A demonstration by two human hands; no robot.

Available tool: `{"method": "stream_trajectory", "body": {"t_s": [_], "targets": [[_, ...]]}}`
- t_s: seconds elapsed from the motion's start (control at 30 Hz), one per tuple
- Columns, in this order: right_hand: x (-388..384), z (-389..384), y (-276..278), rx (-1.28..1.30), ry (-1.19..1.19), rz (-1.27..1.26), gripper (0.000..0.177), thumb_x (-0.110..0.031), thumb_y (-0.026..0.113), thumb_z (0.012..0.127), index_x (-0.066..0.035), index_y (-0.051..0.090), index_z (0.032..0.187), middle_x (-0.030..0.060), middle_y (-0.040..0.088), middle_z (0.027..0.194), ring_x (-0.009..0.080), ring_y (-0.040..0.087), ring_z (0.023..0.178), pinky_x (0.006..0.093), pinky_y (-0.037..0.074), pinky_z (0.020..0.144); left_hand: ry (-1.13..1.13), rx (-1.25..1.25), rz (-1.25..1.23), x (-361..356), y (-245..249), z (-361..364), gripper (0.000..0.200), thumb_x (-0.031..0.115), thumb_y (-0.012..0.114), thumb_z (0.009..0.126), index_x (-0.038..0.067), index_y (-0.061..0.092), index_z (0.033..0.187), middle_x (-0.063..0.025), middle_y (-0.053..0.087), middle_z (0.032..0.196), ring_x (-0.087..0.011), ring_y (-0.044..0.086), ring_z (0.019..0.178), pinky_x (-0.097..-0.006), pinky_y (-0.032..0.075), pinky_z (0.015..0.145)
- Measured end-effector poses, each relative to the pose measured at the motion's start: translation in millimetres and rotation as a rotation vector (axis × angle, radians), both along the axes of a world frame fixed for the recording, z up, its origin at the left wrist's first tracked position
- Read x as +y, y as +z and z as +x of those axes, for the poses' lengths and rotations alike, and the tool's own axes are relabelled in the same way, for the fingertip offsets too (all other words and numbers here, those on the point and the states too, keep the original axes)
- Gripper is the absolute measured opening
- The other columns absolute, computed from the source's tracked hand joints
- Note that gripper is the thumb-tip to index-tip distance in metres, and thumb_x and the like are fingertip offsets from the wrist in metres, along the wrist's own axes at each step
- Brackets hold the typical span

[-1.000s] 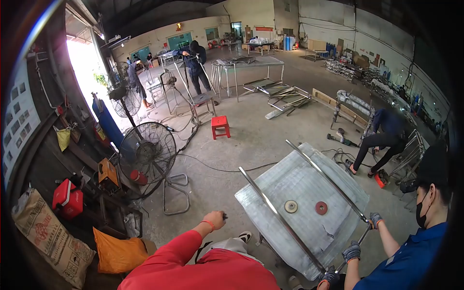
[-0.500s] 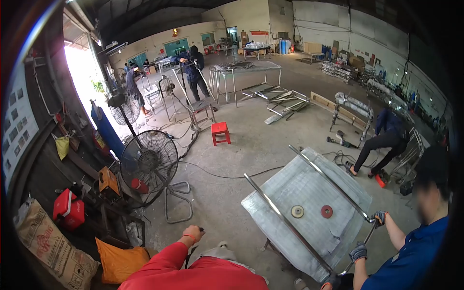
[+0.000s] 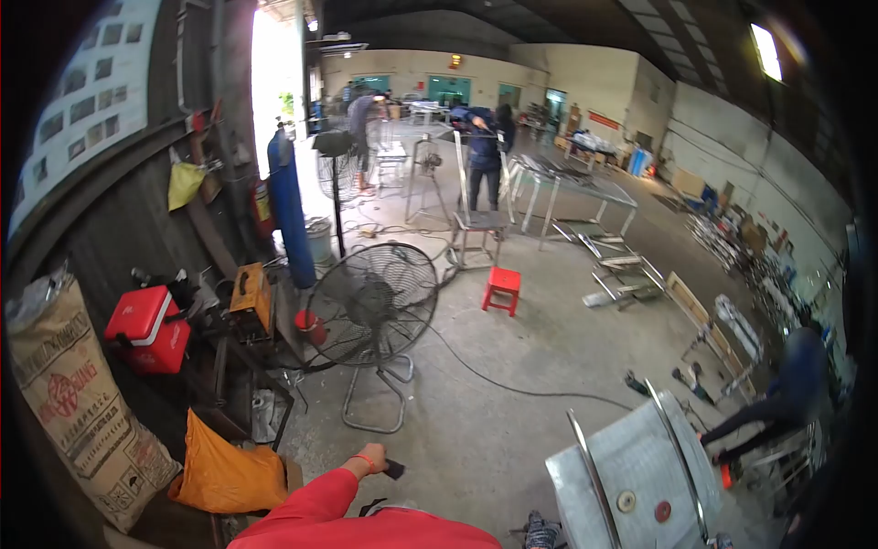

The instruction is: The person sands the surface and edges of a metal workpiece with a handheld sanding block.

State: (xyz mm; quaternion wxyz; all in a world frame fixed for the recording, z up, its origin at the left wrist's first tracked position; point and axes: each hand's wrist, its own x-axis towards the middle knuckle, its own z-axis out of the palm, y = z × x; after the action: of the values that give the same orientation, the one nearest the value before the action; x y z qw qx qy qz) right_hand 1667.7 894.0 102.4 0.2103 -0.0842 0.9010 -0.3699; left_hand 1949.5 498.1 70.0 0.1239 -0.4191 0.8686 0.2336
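My left hand (image 3: pixel 372 457), bare and with an orange band at the wrist, reaches forward over the concrete floor. Its fingers are closed on a small dark flat piece (image 3: pixel 395 469), whose kind I cannot make out. At the bottom edge, a grey-gloved hand, my right hand (image 3: pixel 540 531), shows only in part, just left of the worktable (image 3: pixel 585 499). Two shiny metal tubes lie over this table: a left tube (image 3: pixel 594 478) and a right tube (image 3: pixel 678 457). Between them rest a tan disc (image 3: pixel 626 501) and a red disc (image 3: pixel 663 511).
A large black fan (image 3: pixel 373 297) stands ahead, with a red stool (image 3: pixel 502 289) beyond it. A cable (image 3: pixel 512 389) crosses the floor. Left are an orange sack (image 3: pixel 224 471) and a red cooler (image 3: pixel 151 329). A person (image 3: pixel 791 384) bends at the right.
My view has swung left, so the worktable now sits lower right. My right hand has come away from the tube's near end. My left hand still holds the dark piece.
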Motion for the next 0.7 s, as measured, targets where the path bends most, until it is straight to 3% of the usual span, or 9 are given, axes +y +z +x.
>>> {"method": "stream_trajectory", "body": {"t_s": [0.07,0.13,0.2,0.27,0.37,0.43,0.53,0.6,0.7], "targets": [[-36,-15,7,-0.044,0.045,0.028,0.039,-0.039,0.066,0.087,-0.003,0.070,0.074,0.0114,0.061,0.055,0.0208,0.057,0.047,0.0400,0.044,0.051,0.125,-0.098,-0.018,-26,-29,50,0.035,0.031,0.077,0.072,0.001,0.074,0.089,-0.0220,0.071,0.096,-0.0384,0.069,0.091,-0.0432,0.056,0.081],[-49,-47,-5,0.024,0.116,0.039,0.039,-0.039,0.068,0.087,-0.003,0.068,0.071,0.0089,0.059,0.054,0.0194,0.054,0.043,0.0373,0.042,0.047,0.348,-0.158,0.135,-33,-20,96,0.038,0.035,0.075,0.076,-0.001,0.074,0.091,-0.0219,0.072,0.096,-0.0367,0.070,0.090,-0.0422,0.056,0.080],[-53,-75,-8,0.101,0.180,0.043,0.040,-0.040,0.069,0.087,-0.004,0.066,0.069,0.0063,0.058,0.053,0.0179,0.051,0.039,0.0346,0.039,0.043,0.367,-0.175,0.179,-32,-18,130,0.039,0.036,0.074,0.078,-0.001,0.074,0.092,-0.0215,0.072,0.097,-0.0359,0.070,0.092,-0.0421,0.056,0.082],[-56,-91,-1,0.043,-0.022,0.056,0.048,-0.040,0.065,0.089,-0.002,0.065,0.060,0.0092,0.056,0.049,0.0228,0.054,0.041,0.0391,0.041,0.044,0.398,-0.188,0.218,-28,-12,145,0.040,0.037,0.074,0.080,-0.001,0.074,0.094,-0.0212,0.072,0.098,-0.0351,0.070,0.094,-0.0420,0.055,0.084],[-85,-72,62,0.105,0.036,0.100,0.048,-0.039,0.065,0.088,-0.001,0.065,0.058,0.0087,0.056,0.048,0.0230,0.054,0.041,0.0392,0.041,0.044,0.578,-0.157,0.280,-20,-6,151,0.048,0.037,0.074,0.080,0.002,0.070,0.114,-0.0219,0.065,0.119,-0.0352,0.063,0.113,-0.0424,0.050,0.097],[-111,-76,58,0.052,0.006,0.079,0.049,-0.040,0.065,0.088,-0.001,0.066,0.060,0.0110,0.058,0.050,0.0247,0.057,0.043,0.0403,0.043,0.047,0.415,-0.103,0.184,-19,-25,152,0.040,0.034,0.075,0.082,0.000,0.073,0.102,-0.0214,0.069,0.109,-0.0367,0.066,0.104,-0.0433,0.052,0.091],[-127,-110,12,0.140,0.215,0.207,0.050,-0.044,0.064,0.089,0.000,0.068,0.064,0.0141,0.062,0.054,0.0267,0.061,0.047,0.0415,0.046,0.051,0.483,-0.087,0.208,-25,-38,146,0.040,0.034,0.074,0.081,0.002,0.073,0.104,-0.0221,0.069,0.109,-0.0381,0.066,0.104,-0.0438,0.052,0.091],[-154,-107,34,0.320,0.350,0.164,0.052,-0.048,0.063,0.088,0.000,0.070,0.070,0.0165,0.064,0.058,0.0280,0.064,0.051,0.0416,0.048,0.056,0.473,-0.099,0.191,-35,-51,139,0.038,0.032,0.073,0.080,0.002,0.073,0.103,-0.0219,0.069,0.108,-0.0380,0.066,0.104,-0.0438,0.052,0.091],[-168,-70,90,0.267,0.279,0.110,0.053,-0.050,0.063,0.088,0.000,0.070,0.072,0.0161,0.064,0.058,0.0276,0.064,0.051,0.0414,0.049,0.056,0.429,-0.104,0.204,-45,-34,124,0.037,0.026,0.069,0.078,0.003,0.072,0.106,-0.0220,0.068,0.111,-0.0375,0.065,0.107,-0.0430,0.052,0.093]]}}
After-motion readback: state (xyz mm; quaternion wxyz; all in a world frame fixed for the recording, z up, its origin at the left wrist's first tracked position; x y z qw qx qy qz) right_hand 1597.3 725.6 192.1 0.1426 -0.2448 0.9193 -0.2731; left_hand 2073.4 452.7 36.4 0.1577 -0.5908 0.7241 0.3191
